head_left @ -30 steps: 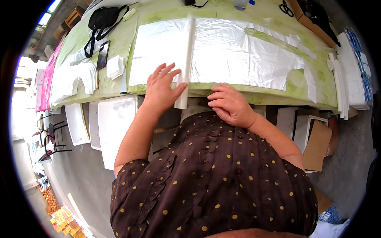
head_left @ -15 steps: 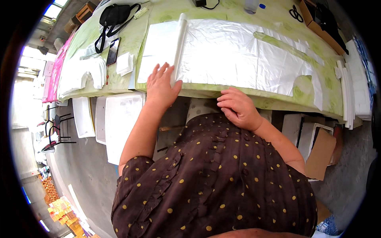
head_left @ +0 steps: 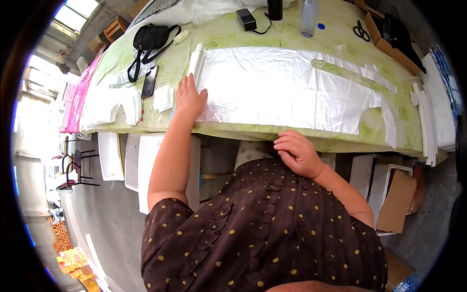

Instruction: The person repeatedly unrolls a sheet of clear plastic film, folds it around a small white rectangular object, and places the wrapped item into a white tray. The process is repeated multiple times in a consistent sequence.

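In the head view, a thin, shiny, whitish plastic sheet (head_left: 262, 87) lies spread on the pale green patterned tablecloth (head_left: 224, 35). A narrow, whitish plastic roll (head_left: 196, 59) lies along the sheet's left end. My left hand (head_left: 191, 99) is over the roll's near part, fingers straight and nearly together, thumb spread away; I cannot tell how firmly they press. My right hand (head_left: 298, 153) hangs just before the sheet's near edge, fingers loosely curled, holding nothing I can see. Left of the sheet sits a stack of small white squares (head_left: 164, 98). I judge that pushing only the roll's near end could skew it and wrinkle the sheet; with my right hand off it, the light film could slide.
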Demonstrator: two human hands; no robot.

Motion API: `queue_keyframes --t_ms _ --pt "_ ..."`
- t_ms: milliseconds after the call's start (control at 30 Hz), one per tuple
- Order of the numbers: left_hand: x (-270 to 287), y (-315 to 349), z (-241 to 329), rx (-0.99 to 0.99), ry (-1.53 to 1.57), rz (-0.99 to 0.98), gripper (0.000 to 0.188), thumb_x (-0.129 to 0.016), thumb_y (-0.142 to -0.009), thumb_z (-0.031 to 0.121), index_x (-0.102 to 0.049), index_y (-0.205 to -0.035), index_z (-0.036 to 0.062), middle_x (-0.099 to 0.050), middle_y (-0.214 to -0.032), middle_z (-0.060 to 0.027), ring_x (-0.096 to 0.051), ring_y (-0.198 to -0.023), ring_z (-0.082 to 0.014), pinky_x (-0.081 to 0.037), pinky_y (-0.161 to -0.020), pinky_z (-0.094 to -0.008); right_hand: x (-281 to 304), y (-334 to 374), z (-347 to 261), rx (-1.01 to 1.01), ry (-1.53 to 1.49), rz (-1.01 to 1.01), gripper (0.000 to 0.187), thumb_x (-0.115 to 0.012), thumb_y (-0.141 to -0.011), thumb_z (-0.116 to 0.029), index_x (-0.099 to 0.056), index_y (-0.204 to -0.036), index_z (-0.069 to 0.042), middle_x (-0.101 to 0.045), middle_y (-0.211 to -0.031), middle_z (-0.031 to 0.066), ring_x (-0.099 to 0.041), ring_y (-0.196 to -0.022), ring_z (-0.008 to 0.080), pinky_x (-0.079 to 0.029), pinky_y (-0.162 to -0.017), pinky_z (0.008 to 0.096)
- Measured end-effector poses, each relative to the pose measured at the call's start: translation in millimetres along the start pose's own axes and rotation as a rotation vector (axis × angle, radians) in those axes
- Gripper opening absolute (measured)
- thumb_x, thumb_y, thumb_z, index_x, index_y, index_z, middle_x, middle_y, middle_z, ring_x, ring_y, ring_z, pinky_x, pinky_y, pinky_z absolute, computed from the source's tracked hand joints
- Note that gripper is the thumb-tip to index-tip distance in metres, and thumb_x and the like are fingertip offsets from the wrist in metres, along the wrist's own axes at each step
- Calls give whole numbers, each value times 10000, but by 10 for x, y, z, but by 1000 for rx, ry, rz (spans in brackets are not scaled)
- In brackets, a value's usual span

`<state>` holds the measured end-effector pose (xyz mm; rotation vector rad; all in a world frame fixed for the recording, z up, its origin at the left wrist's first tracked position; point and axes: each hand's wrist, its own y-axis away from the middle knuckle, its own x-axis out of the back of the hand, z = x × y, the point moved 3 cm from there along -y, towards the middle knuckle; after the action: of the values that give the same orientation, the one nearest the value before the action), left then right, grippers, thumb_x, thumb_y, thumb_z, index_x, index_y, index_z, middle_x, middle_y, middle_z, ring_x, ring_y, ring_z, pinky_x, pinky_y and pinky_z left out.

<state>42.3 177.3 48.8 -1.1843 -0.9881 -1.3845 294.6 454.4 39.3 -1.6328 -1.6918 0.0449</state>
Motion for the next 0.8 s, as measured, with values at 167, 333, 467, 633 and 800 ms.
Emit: queue_keyframes --t_ms 167,333,467,633,800 --pt "-7 -289 -187 91 -53 -18 827 -618 -906 345 -225 -1575 59 -347 -1570 -232 -352 -1442 -382 -293 -1190 -435 -17 -26 -44 34 -18 -35 167 -727 -805 -27 -711 -965 -71 -708 -1026 92 -649 -1047 311 -500 -971 426" --pt "105 -439 -310 140 -57 -98 792 -609 -916 308 -224 -1590 151 -535 -1415 -213 -526 -1294 -359 -411 -1095 -442 33 -22 -31 21 -5 10 160 -727 -806 -28 -711 -961 -67 -710 -1019 94 -649 -1041 317 -503 -962 422" --pt "161 -341 -165 89 405 -59 712 -539 -943 236 -241 -1583 146 -635 -1293 -180 -639 -1065 -292 -529 -910 -407 76 -33 -58 -15 -65 47 190 -725 -818 -33 -704 -1005 -61 -704 -1055 102 -645 -1060 307 -505 -953 401" --pt "87 157 753 99 1598 -253 605 -457 -966 168 -297 -1548 135 -651 -1247 -144 -618 -883 -177 -555 -707 -324 -105 -130 -54 -374 -307 -66 611 -695 -906 -77 -447 -1464 -88 -592 -1309 142 -614 -1110 211 -504 -930 357" --pt "-56 541 1468 62 1962 -301 613 -410 -952 150 -249 -1544 147 -579 -1320 -149 -593 -896 -189 -559 -694 -323 -250 -274 -208 -710 -825 -193 941 -706 -932 -143 -52 -1607 -147 -578 -1247 187 -594 -1046 183 -497 -947 352"
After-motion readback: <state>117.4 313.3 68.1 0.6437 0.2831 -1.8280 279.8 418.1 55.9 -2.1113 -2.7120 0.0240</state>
